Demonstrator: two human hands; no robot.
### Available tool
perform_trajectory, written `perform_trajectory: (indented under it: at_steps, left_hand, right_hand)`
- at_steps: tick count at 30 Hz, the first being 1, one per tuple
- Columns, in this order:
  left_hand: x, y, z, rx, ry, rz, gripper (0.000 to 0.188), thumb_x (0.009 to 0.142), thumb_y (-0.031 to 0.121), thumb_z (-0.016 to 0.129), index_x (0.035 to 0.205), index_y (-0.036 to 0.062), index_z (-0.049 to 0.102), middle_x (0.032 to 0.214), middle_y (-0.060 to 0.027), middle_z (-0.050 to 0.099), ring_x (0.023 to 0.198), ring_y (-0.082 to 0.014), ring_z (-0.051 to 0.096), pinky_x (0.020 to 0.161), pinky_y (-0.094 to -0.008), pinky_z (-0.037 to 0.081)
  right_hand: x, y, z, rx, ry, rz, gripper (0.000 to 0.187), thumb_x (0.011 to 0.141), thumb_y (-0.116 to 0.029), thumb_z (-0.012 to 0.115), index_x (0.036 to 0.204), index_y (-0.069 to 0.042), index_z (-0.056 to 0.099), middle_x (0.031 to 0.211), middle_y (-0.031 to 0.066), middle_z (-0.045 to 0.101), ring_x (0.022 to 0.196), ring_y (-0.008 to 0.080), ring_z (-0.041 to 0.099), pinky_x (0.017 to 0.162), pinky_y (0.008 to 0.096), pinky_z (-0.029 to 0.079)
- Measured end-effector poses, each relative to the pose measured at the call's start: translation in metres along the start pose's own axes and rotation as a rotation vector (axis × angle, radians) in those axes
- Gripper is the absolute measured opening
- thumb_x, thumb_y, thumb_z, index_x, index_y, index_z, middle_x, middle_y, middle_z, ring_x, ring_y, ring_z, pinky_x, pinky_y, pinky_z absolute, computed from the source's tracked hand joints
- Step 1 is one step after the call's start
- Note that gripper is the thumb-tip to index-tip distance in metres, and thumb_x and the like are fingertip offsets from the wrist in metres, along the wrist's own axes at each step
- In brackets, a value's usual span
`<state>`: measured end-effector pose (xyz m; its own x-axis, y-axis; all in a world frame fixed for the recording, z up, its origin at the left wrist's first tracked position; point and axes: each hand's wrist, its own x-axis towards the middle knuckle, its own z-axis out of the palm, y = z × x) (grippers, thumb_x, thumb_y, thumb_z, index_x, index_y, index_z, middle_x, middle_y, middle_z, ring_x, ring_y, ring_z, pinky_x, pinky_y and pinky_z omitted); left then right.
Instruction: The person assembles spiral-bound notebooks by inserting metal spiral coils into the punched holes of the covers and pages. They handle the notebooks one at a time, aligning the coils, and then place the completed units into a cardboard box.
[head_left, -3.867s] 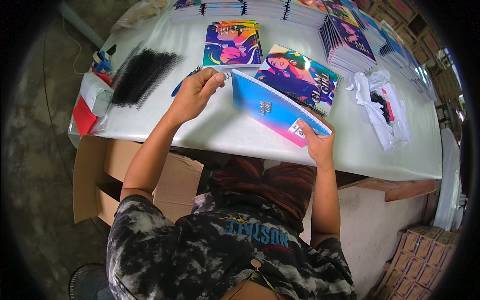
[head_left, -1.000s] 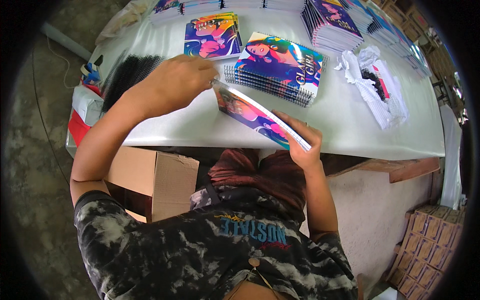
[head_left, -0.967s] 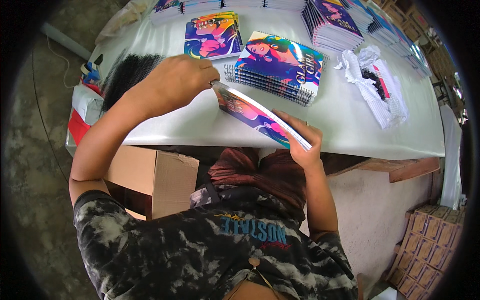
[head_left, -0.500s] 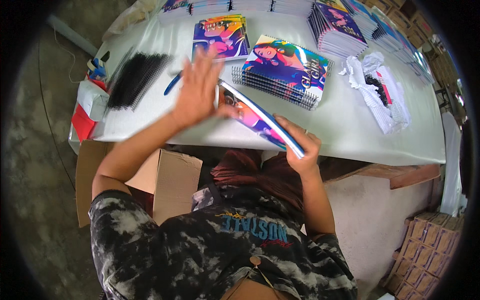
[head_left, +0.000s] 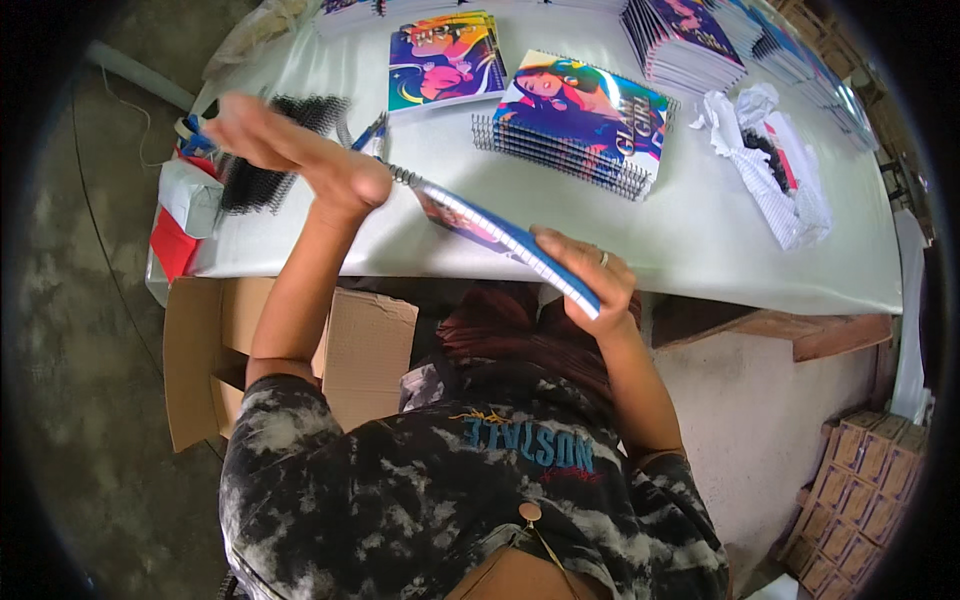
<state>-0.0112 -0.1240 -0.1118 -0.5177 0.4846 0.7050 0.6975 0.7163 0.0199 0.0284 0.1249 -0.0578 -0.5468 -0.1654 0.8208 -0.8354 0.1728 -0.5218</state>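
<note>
My right hand (head_left: 598, 275) grips one end of a notebook (head_left: 510, 240); its punched edge is turned up, with a blue cover on one side and a colourful printed cover on the other. A short run of black spiral coil (head_left: 403, 175) sticks out from the notebook's far left end, beside the heel of my left hand (head_left: 305, 155). That hand is stretched out flat, slightly blurred, over a pile of black spiral coils (head_left: 262, 180). Just beyond its wrist lies a blue-handled tool (head_left: 370, 135), partly hidden.
A stack of spiral-bound notebooks (head_left: 585, 120) and a smaller stack of bright notebooks (head_left: 445, 60) stand ahead. More stacks (head_left: 690, 45) line the far side. Crumpled white paper (head_left: 770, 170) holds black pieces at right. An opened cardboard box (head_left: 370, 340) sits below the table edge.
My left hand has swung left, away from the notebook's side to over the coils. The short coil at the notebook's end has come into view. My right hand keeps its grip.
</note>
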Motion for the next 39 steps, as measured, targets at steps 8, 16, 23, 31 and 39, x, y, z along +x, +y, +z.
perform_trajectory:
  at_steps: [8, 16, 23, 31, 39]
  left_hand:
    - [0.009, -0.002, -0.016, 0.055, 0.184, 0.223, 0.097, 0.072, 0.071, 0.047, 0.125, -0.0100, 0.035, 0.136, -0.0262, 0.030, 0.129, -0.0407, 0.022, 0.105, -0.0547, 0.012]
    - [0.009, -0.018, -0.024, 0.160, 0.063, 0.033, 0.114, 0.068, 0.077, 0.045, 0.135, -0.0093, 0.012, 0.140, -0.0292, 0.013, 0.131, -0.0426, 0.009, 0.103, -0.0590, 0.000]
    - [0.019, 0.001, -0.017, -0.070, 0.143, 0.176, 0.108, 0.072, 0.079, 0.036, 0.136, -0.0066, 0.018, 0.140, -0.0284, 0.013, 0.132, -0.0393, 0.008, 0.106, -0.0541, 0.003]
    - [0.028, 0.009, -0.002, -0.023, 0.099, 0.275, 0.121, 0.064, 0.084, 0.037, 0.138, -0.0079, 0.009, 0.141, -0.0315, 0.011, 0.132, -0.0466, 0.010, 0.104, -0.0587, -0.005]
    - [0.027, 0.024, 0.011, -0.157, 0.123, 0.100, 0.112, 0.066, 0.080, 0.041, 0.134, -0.0068, 0.023, 0.141, -0.0287, 0.016, 0.129, -0.0483, 0.017, 0.098, -0.0672, 0.011]
  right_hand:
    - [0.005, 0.010, 0.005, 0.029, 0.004, -0.031, 0.027, 0.071, -0.005, 0.068, 0.097, 0.004, 0.064, 0.092, 0.0197, 0.065, 0.083, 0.0284, 0.066, 0.072, 0.0325, 0.053]
    - [-0.001, 0.007, 0.006, 0.011, -0.038, -0.015, 0.028, 0.071, -0.003, 0.067, 0.097, 0.004, 0.064, 0.092, 0.0190, 0.065, 0.086, 0.0289, 0.066, 0.073, 0.0329, 0.053]
    - [-0.007, 0.009, 0.005, -0.012, -0.027, -0.012, 0.027, 0.070, -0.006, 0.069, 0.096, 0.002, 0.065, 0.089, 0.0173, 0.066, 0.081, 0.0271, 0.067, 0.070, 0.0324, 0.054]
    - [-0.004, 0.019, -0.001, -0.040, 0.056, 0.001, 0.025, 0.073, 0.000, 0.065, 0.097, 0.005, 0.063, 0.093, 0.0180, 0.066, 0.083, 0.0280, 0.066, 0.073, 0.0319, 0.053]
    - [-0.005, 0.017, -0.006, -0.030, 0.041, 0.006, 0.025, 0.074, -0.001, 0.063, 0.099, 0.004, 0.063, 0.095, 0.0181, 0.065, 0.084, 0.0277, 0.066, 0.074, 0.0311, 0.053]
